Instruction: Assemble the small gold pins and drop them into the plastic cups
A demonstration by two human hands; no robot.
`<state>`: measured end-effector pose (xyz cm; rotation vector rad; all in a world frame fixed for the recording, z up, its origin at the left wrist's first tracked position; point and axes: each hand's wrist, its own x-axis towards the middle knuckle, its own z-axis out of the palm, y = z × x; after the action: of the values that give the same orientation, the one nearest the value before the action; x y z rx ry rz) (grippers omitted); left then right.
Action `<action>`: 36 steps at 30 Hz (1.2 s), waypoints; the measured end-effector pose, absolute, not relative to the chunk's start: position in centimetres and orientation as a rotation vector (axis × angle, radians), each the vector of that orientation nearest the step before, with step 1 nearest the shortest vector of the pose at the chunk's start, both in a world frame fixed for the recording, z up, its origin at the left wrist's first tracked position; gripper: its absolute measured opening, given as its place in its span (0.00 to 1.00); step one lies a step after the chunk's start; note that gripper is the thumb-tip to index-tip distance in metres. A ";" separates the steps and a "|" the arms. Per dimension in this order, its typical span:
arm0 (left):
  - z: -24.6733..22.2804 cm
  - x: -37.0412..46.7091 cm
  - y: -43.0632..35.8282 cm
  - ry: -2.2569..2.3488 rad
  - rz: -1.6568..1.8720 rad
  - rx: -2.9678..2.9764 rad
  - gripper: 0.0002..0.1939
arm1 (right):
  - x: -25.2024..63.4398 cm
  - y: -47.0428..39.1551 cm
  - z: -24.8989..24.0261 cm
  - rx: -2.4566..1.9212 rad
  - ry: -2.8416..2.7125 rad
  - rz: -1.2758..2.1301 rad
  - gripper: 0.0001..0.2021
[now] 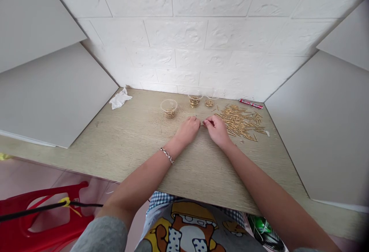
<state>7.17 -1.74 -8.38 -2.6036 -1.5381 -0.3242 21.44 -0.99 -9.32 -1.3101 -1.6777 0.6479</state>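
Observation:
My left hand (188, 130) rests low over the table, its fingers curled closed. Beside it, my right hand (216, 131) pinches with thumb and fingertips. A thin gold-coloured pin (202, 125) spans the small gap between both hands, its ends hidden by fingers. Just right of my right hand spreads a loose pile of gold-coloured pins (238, 121). Behind the hands stand three clear plastic cups: a left cup (169, 103), a middle cup (195, 96) and a right cup (211, 97). Small gold-coloured parts lie in each, too small to name.
The wooden table (129, 136) meets a white brick-pattern wall (184, 33). Grey panels flank it at left (57, 90) and right (323, 129). A crumpled white tissue (120, 98) lies back left, a red wrapped tube (250, 103) back right. A red plastic chair (57, 213) stands below left.

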 end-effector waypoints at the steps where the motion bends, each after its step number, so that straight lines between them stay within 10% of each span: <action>1: -8.4 7.2 -1.7 -1.541 -0.330 -2.604 0.11 | 21.4 -1.0 -9.3 -1.307 -1.677 0.650 0.07; 36: -8.3 6.7 -1.1 -1.511 -0.430 -2.731 0.11 | 23.0 -0.9 -8.5 -1.407 -1.447 0.724 0.13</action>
<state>6.71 -1.14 -8.30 -2.7309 -1.5107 -0.4304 22.96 -0.87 -8.50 -1.4075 -1.4466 0.7236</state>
